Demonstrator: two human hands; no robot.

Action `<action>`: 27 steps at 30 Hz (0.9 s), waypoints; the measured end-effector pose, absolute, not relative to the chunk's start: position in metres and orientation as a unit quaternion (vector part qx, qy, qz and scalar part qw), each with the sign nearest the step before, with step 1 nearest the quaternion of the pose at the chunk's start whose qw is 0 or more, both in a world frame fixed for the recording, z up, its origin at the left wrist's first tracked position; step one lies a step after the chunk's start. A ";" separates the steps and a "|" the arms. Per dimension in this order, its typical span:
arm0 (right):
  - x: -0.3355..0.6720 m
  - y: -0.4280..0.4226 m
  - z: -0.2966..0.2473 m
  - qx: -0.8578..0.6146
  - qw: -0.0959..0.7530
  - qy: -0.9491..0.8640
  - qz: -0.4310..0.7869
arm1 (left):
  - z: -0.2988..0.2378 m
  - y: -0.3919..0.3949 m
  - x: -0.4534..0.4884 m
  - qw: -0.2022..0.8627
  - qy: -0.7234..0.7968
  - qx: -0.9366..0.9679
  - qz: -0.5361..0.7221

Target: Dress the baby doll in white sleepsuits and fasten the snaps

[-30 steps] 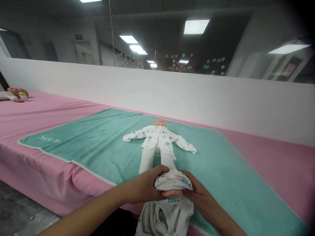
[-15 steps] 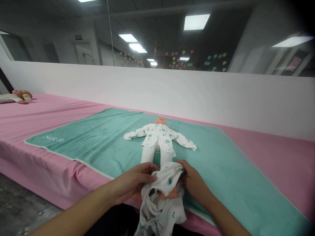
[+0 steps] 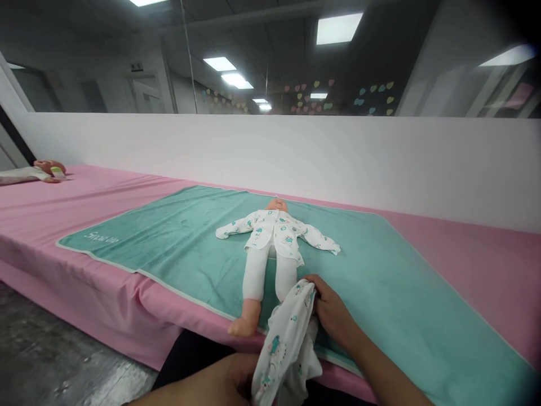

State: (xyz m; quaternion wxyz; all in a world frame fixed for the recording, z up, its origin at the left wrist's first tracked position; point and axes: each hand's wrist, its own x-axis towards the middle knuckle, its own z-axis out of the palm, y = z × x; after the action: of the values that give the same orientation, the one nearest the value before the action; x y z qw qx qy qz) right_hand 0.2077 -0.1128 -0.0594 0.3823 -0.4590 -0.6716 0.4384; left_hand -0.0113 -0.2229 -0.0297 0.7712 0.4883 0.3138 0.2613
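Note:
A baby doll [image 3: 278,205] lies on its back in a white printed top [image 3: 273,234], its legs in white coverings and one bare foot [image 3: 245,321] showing at the bed's edge. Matching printed baby pants [image 3: 281,344] hang bunched over the other foot, which they hide. My right hand [image 3: 332,310] pinches the upper edge of the pants beside the doll's leg. Lower down, my left hand [image 3: 228,380] is closed on the pants' lower part, its fingertips hidden by the fabric. The cloth stretches between both hands.
A green blanket [image 3: 169,248] is spread under the doll on a pink-covered bed [image 3: 139,316]. Another doll [image 3: 48,169] lies at the far left. Behind the bed rise a white wall [image 3: 270,152] and a dark reflective panel [image 3: 253,51].
My left hand has moved down and toward me along the pants, uncovering the doll's bare foot. The pants have gone from an open bunch to a longer stretch. My right hand stays at their edge.

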 end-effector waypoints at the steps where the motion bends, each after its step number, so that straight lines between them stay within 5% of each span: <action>1: 0.208 -0.112 -0.060 -0.459 0.384 -0.669 0.441 | -0.024 -0.223 -0.015 0.738 0.316 0.539 0.255; 6: 0.211 -0.106 -0.059 -0.427 0.408 -0.643 0.487 | 0.026 -0.213 -0.044 0.549 0.345 0.731 0.212; 11: 0.213 -0.104 -0.061 -0.408 0.404 -0.635 0.518 | 0.058 -0.186 -0.061 0.480 0.305 0.810 0.143; 20: 0.208 -0.115 -0.055 -0.365 0.386 -0.660 0.531 | 0.050 -0.127 -0.044 0.652 0.221 0.721 0.077; 27: 0.201 -0.128 -0.035 -0.352 0.355 -0.658 0.564 | 0.078 -0.105 -0.034 0.603 0.300 0.734 0.090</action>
State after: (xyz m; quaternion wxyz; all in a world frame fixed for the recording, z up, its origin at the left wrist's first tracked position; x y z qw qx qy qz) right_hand 0.2009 -0.1280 -0.0354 0.3546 -0.3517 -0.6577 0.5639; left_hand -0.0344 -0.1046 0.0777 0.6030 0.7336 0.3003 0.0896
